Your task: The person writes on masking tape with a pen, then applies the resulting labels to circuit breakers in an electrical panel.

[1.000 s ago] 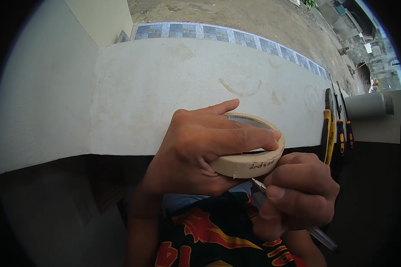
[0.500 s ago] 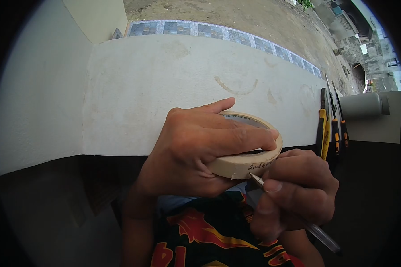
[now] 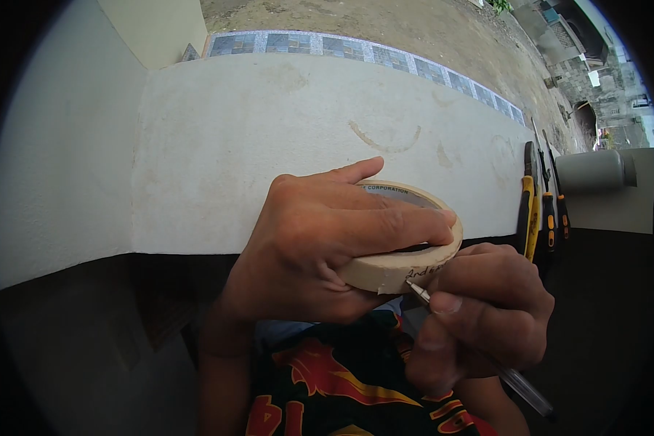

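Note:
My left hand (image 3: 320, 236) is closed round a roll of masking tape (image 3: 374, 274), with fingers laid across its ring and the thumb pointing away. The cream tape bears dark handwriting that begins "2nd"; the rest is partly covered by my right hand. Printed letters reading "CORPORATION" show on the inner core. My right hand (image 3: 487, 312) pinches a ballpoint pen (image 3: 527, 392) with a clear barrel. Its metal tip touches or nearly touches the tape's outer side, just under the writing. Part of the barrel is hidden behind my fingers.
A white ledge (image 3: 218, 152) with brown stains stretches behind my hands, edged with blue-grey tiles (image 3: 287, 44). At its right end lie yellow-and-black pliers (image 3: 528, 211) and two screwdrivers (image 3: 548, 218) with black-and-orange handles. A grey cylinder (image 3: 592, 173) is beyond them.
The pen tip has shifted very slightly left along the tape's side. Both hands keep almost the same grip and position.

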The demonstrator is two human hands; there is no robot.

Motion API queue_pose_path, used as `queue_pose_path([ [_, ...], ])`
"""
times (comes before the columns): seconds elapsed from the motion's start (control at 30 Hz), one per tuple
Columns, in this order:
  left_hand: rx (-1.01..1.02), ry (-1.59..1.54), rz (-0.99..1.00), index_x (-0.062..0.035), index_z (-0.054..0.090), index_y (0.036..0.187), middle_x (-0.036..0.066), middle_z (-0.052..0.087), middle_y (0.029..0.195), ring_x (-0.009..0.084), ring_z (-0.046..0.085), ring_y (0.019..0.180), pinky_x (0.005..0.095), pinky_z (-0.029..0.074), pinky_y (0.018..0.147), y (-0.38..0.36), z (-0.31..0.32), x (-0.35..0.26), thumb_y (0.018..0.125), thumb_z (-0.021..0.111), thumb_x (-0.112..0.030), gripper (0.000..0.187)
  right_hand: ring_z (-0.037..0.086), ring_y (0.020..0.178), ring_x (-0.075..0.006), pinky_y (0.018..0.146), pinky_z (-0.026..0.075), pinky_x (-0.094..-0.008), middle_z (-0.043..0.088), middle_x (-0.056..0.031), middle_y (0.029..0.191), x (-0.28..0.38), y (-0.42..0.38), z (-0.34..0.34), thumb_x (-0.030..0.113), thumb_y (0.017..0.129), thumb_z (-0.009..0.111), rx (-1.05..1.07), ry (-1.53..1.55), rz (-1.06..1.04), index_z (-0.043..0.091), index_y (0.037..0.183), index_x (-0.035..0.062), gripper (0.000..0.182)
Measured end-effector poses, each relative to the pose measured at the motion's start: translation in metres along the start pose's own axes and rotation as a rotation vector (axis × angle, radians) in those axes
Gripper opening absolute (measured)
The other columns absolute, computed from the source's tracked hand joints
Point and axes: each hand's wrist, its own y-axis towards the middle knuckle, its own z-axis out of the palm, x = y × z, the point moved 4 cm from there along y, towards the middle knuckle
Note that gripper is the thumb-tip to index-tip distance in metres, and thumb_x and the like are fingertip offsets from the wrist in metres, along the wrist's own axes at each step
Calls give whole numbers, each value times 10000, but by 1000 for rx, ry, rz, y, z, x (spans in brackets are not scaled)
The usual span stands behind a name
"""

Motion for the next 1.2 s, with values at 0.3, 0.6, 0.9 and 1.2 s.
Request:
queue_pose_path([
  [0.3, -5, -4, 0, -135, 768, 873, 71, 769, 882, 262, 754, 862, 589, 489, 963, 0, 0, -1, 682, 858, -215, 226, 522, 515, -108, 444, 456, -247, 583, -118, 781, -1, 0, 2, 129, 824, 650, 10, 103, -6, 570, 973, 48, 187],
  [0.6, 0, -1, -10, -134, 768, 876, 70, 769, 890, 258, 754, 862, 587, 491, 962, 0, 0, -2, 681, 860, -217, 231, 534, 553, -121, 485, 464, -257, 585, -117, 804, -2, -4, 1, 143, 845, 651, -77, 71, 4, 559, 968, 50, 179],
  [0.9, 11, 27, -22, -129, 768, 844, 61, 770, 876, 242, 755, 850, 567, 500, 960, 1, 1, -4, 671, 857, -198, 207, 544, 532, -112, 447, 471, -260, 587, -119, 810, -2, -3, -1, 136, 832, 650, -18, 111, 25, 573, 965, 40, 181],
  [1.2, -20, 26, -26, -130, 768, 826, 58, 769, 851, 239, 756, 829, 560, 504, 955, 1, 1, -4, 685, 844, -203, 176, 506, 511, -95, 445, 455, -249, 576, -118, 818, -4, -5, 0, 119, 831, 646, -40, 187, -8, 583, 993, 30, 195],
])
